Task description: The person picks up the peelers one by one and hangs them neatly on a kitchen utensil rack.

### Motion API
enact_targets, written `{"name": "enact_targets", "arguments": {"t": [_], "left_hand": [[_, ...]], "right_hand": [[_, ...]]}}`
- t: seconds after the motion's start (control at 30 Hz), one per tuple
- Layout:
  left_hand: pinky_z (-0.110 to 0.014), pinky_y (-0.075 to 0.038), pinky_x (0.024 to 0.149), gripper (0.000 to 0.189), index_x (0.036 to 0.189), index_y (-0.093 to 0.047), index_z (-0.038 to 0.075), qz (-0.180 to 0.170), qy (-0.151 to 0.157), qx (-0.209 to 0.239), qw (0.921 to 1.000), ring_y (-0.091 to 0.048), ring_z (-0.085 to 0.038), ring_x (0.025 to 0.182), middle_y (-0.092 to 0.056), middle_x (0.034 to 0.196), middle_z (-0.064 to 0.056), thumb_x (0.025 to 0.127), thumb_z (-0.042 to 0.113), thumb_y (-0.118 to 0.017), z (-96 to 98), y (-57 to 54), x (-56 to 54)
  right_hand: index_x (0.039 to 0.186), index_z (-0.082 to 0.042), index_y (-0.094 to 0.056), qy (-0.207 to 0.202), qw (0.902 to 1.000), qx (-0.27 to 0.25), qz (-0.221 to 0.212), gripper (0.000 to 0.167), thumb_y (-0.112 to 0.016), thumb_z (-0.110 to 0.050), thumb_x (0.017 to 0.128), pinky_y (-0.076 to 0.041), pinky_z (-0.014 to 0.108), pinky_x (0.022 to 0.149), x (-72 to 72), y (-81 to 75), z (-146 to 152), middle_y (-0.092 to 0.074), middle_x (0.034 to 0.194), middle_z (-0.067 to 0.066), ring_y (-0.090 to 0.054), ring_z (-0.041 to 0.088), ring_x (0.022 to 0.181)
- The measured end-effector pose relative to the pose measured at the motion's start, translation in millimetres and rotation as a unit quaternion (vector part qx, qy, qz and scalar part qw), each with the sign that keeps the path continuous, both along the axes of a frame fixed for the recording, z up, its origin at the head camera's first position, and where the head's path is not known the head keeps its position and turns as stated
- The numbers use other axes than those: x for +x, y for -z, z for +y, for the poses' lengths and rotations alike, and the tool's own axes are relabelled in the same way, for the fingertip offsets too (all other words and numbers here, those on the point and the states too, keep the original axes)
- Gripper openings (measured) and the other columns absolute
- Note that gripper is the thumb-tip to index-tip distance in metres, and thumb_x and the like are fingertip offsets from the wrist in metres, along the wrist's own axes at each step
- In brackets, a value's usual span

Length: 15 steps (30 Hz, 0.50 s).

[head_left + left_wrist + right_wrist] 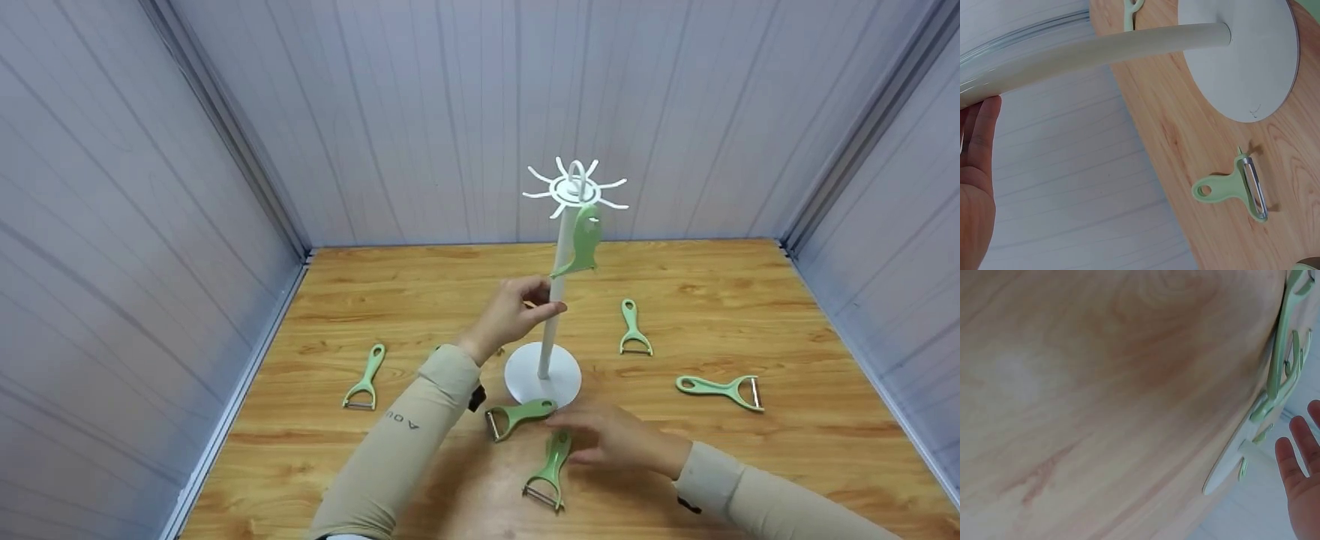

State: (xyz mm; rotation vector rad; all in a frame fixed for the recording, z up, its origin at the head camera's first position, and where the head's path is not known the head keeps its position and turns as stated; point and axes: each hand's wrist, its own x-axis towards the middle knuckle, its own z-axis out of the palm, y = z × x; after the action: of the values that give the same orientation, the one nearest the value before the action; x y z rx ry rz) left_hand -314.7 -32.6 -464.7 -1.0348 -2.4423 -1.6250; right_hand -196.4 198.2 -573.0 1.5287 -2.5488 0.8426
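My left hand (517,311) holds the white pole of a hook stand (549,330), fingers and thumb on either side of it. The left wrist view also shows the fingers (985,126) against that pole. One green vegetable peeler (586,238) hangs from a hook near the stand's top. My right hand (619,439) hovers by two more peelers, its fingers spread and relaxed in the right wrist view, holding nothing. One peeler (523,414) lies against the front of the round base; the other peeler (553,469) lies nearer me, just left of the right hand.
Further green peelers lie on the wooden table: a peeler (366,379) at left, a peeler (634,328) behind right, and a peeler (721,390) at far right. The stand's round base (525,367) is mid-table. Grey panel walls (480,112) enclose the back and sides.
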Motion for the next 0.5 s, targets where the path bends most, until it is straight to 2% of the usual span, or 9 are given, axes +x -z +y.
{"name": "enact_targets", "arguments": {"t": [0.2,0.37,0.5], "left_hand": [[-0.046,-0.065,0.087,0.019,0.110,-0.077,-0.003,-0.004,-0.007,0.000,1.0000,-0.077,-0.022,0.090,-0.081,0.099,-0.016,0.101,0.014,-0.080,0.0,0.6,0.2],[-0.034,-0.064,0.083,0.018,0.109,-0.077,-0.002,0.000,-0.005,-0.001,1.0000,-0.076,-0.018,0.088,-0.081,0.098,-0.016,0.101,0.014,-0.080,0.1,-0.2,1.1],[-0.034,-0.064,0.083,0.021,0.110,-0.076,-0.004,0.000,-0.006,-0.003,1.0000,-0.076,-0.018,0.089,-0.081,0.099,-0.016,0.101,0.014,-0.080,0.3,-0.1,1.3]], "right_hand": [[0.139,-0.010,-0.072,-0.028,0.9988,0.038,-0.006,0.053,-0.089,-0.023,0.090,-0.057,0.049,0.107,1.0,6.0,-3.5,-0.073,0.138,0.010,-0.068,0.030,0.127],[0.136,-0.014,-0.075,-0.042,0.9962,0.075,-0.016,0.044,-0.085,-0.028,0.095,-0.054,0.048,0.112,1.7,8.7,-6.9,-0.074,0.135,0.001,-0.066,0.028,0.131],[0.132,-0.017,-0.077,-0.056,0.9947,0.085,-0.013,0.036,-0.083,-0.027,0.098,-0.054,0.045,0.111,1.9,9.1,-10.8,-0.075,0.128,-0.003,-0.066,0.023,0.127]]}}
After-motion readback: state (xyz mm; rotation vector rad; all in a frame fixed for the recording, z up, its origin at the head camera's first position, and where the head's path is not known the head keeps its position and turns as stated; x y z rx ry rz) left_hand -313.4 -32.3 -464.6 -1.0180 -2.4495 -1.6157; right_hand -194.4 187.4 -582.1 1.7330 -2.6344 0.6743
